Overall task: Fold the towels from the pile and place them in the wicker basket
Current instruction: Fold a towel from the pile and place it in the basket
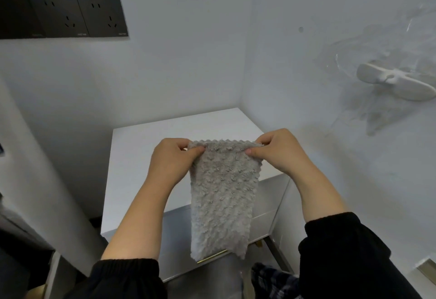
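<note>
Both your left hand (170,159) and right hand (280,151) pinch the grey towel's (221,199) top corners, at 9 and 3 o'clock; it hangs above the white cabinet (141,157).

A white bedside cabinet (136,162) stands in the room's corner, its far edge against the back wall (177,63) and its right edge along the side wall (295,86). Its flat top is matt white. Below the near edge sits a drawer front (174,235) with a slim brass handle (210,259). A grey towel (221,204), held in the air, hides the middle of the near edge.
</note>
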A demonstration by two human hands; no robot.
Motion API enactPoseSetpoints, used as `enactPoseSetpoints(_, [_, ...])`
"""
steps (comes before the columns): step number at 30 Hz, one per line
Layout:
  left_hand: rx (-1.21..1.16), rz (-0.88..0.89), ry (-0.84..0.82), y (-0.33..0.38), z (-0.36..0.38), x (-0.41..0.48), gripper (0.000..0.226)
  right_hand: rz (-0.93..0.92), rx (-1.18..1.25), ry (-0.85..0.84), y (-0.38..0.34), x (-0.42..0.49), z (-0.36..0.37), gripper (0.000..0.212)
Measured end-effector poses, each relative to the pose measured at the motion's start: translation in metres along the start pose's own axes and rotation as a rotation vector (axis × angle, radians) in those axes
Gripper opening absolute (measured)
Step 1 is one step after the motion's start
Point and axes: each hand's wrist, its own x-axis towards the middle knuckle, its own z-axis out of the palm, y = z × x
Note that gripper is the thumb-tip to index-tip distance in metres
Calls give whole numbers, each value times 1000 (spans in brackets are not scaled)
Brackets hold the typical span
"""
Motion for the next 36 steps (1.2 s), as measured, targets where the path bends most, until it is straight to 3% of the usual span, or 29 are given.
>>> enactPoseSetpoints(4, [-280, -115, 2, -1, 10, 9, 21, 21, 86, 112, 2, 20, 24, 20])
enactPoseSetpoints(8, [-361, -47, 72, -11, 16, 25, 29, 15, 310, 207, 3, 35, 42, 18])
enactPoseSetpoints(11, [-327, -3, 83, -22, 18, 30, 32, -91, 110, 268, 12, 39, 51, 17])
enactPoseSetpoints(18, [6, -83, -65, -54, 10, 23, 28, -174, -285, -43, 36, 35, 55, 19])
enactPoseSetpoints(22, [56, -132, -96, -53, 9, 20, 37, -109, -206, -168, 37, 28, 51, 23])
enactPoseSetpoints(25, [198, -73, -72, -58, 14, 23, 32, -84, -197, -135, 40, 32, 57, 35])
enactPoseSetpoints(29, [197, -85, -106, -62, 20, 24, 4, -49, -220, -194, 40, 38, 67, 9])
enactPoseSetpoints(33, [145, -97, -150, -64, 17, 29, 36, 2, -146, -219, 41, 44, 65, 36])
enactPoseSetpoints(36, [129, -65, -111, -63, 19, 31, 54, -48, -153, -147, 39, 48, 67, 40])
